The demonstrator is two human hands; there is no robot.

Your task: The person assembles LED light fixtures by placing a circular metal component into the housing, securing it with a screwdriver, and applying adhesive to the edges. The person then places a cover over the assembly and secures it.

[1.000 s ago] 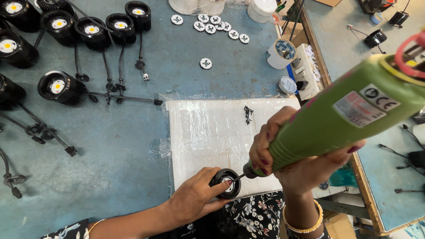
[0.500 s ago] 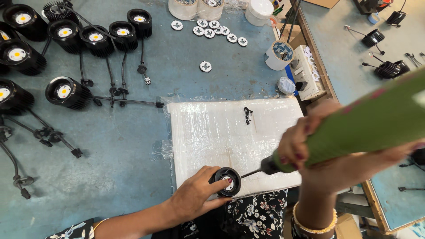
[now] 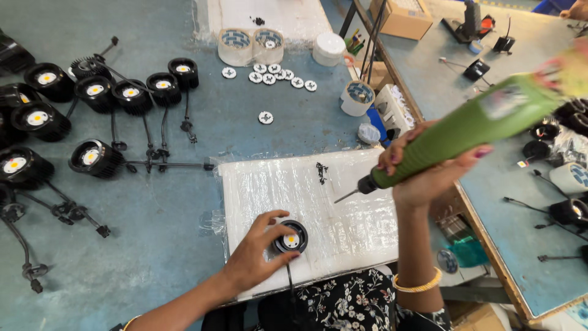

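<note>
Blur smears the green electric screwdriver point(image 3: 465, 132) clenched in the right hand point(image 3: 422, 175), its rear cut off. Left hand point(image 3: 257, 257) fingers pinch the black lamp point(image 3: 290, 236) near the white pad's point(image 3: 343, 208) front edge on the blue bench point(image 3: 153, 202).

Green screwdriver point(image 3: 465, 132) has lifted off the lamp point(image 3: 290, 236).
</note>
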